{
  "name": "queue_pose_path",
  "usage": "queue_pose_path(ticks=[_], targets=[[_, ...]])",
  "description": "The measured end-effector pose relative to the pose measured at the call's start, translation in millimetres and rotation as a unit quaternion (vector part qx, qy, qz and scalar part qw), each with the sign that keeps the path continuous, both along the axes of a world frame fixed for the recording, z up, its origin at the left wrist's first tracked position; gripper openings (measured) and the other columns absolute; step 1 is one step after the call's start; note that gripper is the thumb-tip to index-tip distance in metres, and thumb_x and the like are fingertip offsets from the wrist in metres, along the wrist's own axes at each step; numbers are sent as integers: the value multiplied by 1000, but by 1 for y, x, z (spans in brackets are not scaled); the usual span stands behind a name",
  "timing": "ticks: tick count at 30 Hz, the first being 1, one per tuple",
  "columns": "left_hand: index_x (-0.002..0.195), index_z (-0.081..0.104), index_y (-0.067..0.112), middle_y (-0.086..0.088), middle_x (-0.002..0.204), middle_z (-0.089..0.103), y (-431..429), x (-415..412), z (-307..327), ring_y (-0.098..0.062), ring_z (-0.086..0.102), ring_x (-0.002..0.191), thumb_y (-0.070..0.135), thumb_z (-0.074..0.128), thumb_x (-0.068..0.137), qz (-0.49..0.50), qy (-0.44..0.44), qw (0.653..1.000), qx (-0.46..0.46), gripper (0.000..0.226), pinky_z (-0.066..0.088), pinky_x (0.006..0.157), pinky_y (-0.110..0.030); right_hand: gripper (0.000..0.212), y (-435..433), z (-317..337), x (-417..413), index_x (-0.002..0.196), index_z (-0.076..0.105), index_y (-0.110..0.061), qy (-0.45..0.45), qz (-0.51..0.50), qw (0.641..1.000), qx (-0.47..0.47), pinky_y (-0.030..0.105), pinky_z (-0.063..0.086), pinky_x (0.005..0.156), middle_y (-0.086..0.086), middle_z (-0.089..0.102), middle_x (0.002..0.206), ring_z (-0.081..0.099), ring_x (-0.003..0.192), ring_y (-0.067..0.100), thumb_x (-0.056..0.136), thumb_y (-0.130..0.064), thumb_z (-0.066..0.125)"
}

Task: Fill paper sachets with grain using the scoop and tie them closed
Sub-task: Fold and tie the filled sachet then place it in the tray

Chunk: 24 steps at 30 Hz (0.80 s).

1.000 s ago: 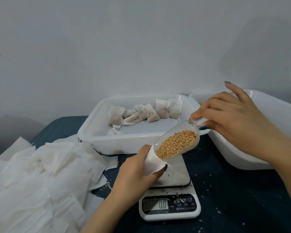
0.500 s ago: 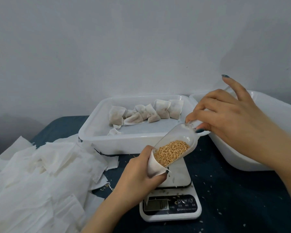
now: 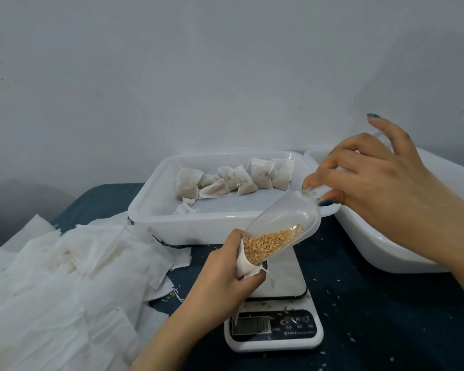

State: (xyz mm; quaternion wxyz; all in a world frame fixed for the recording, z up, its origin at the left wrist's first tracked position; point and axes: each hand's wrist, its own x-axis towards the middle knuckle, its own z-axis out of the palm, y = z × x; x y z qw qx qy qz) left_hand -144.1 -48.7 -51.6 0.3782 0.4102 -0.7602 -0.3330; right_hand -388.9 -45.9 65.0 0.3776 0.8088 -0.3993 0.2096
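Golden-brown grain [image 3: 272, 243] is sitting in the lower, open end of the clear plastic scoop [image 3: 292, 218]. I am watching the scoop tilting down to the left, with its lip resting inside the open top of a white paper sachet [image 3: 245, 266]. The left hand [image 3: 220, 282] is gripping that sachet, fingers and thumb curling round its body, holding it over the white kitchen scale [image 3: 275, 330]. The right hand [image 3: 381, 188] is pinching the scoop's handle between thumb and fingers, with one finger sticking straight up, clear of it. I am not able to tell how much grain is lying inside the sachet, since the hand is covering it.

Behind the scoop, a white plastic tray [image 3: 220, 228] is holding a row of plump filled sachets [image 3: 236, 179] along its far side. To the right, a second white tub [image 3: 378, 247] is sitting partly under the right forearm, and its contents are hidden from me. On the left, a loose heap of flat empty sachets [image 3: 65, 277] is spreading across the counter [image 3: 381, 303], which is wearing a dark blue cover. Stray grains are lying scattered over that cover and on the scale's front panel, and the display is reading too blurred for me to make out. A plain grey-white wall [image 3: 225, 76] is filling the upper half of my view.
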Motion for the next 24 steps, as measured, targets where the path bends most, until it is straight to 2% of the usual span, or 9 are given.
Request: queue_pose_path(ticks=[4, 6, 9, 12, 14, 17, 19, 22, 24], targets=[[99, 51, 30, 10, 81, 63, -1, 1, 0, -4, 51, 63, 31, 60, 80, 2, 17, 1000, -12, 21, 39, 56, -18, 37, -2, -8, -5, 98, 78, -19, -39, -9, 999, 26, 65, 32, 105, 0, 71, 88, 66, 94, 32, 88, -36, 47], [98, 51, 30, 11, 76, 60, -1, 1, 1, -4, 47, 60, 29, 59, 83, -1, 31, 999, -14, 18, 37, 55, -19, 43, -2, -16, -11, 100, 77, -21, -73, -17, 995, 63, 62, 29, 107, -2, 71, 89, 63, 95, 30, 89, -45, 43], [97, 51, 34, 14, 75, 59, -1, 2, 2, -2, 44, 59, 27, 59, 84, -7, 44, 999, -17, 17, 36, 54, -16, 62, -1, -31, -20, 105, 73, -28, -128, -28, 982, 138, 49, 22, 108, -10, 67, 95, 53, 101, 21, 96, -62, 22], [93, 50, 40, 16, 75, 59, 1, 1, 3, -1, 44, 60, 32, 59, 84, -10, 53, 998, -19, 15, 36, 55, -13, 51, 4, -44, -22, 108, 65, -40, -192, -6, 962, 194, 31, 20, 96, -22, 60, 101, 45, 103, 11, 95, -65, 23], [91, 50, 43, 14, 77, 60, 1, 1, 4, -4, 46, 61, 41, 57, 80, -8, 61, 998, -18, 13, 38, 57, -14, 42, 6, -51, -22, 109, 57, -48, -233, -2, 946, 227, 26, 17, 92, -30, 57, 104, 42, 104, 6, 93, -68, 24], [92, 52, 39, 11, 82, 62, 2, 1, 6, -14, 51, 65, 43, 55, 82, -2, 71, 997, -11, 11, 43, 59, -23, 30, 7, -59, -24, 111, 58, -45, -275, 14, 931, 241, 36, 29, 91, -28, 59, 108, 48, 105, 7, 96, -57, 35], [88, 51, 36, 12, 78, 57, 1, 2, 7, -8, 45, 63, 33, 56, 85, -1, 82, 996, -17, 6, 40, 58, -19, 22, 7, -61, -26, 111, 63, -39, -327, 43, 911, 246, 40, 41, 91, -21, 64, 110, 56, 106, 7, 102, -40, 43], [88, 50, 33, 11, 76, 51, -1, 6, 7, -6, 40, 65, 28, 50, 90, 6, 82, 997, -9, 5, 37, 60, -17, 21, 7, -58, -28, 106, 61, -49, -458, 64, 855, 236, 17, 47, 87, -28, 66, 109, 59, 103, -9, 92, -47, 46], [87, 49, 32, 14, 73, 46, -2, 9, 7, -5, 37, 65, 28, 43, 95, 1, 72, 997, -9, 11, 36, 60, -18, 22, 1, -58, -36, 105, 61, -50, -500, 3, 841, 205, 19, 45, 74, -29, 64, 104, 58, 93, -11, 89, -53, 47]])
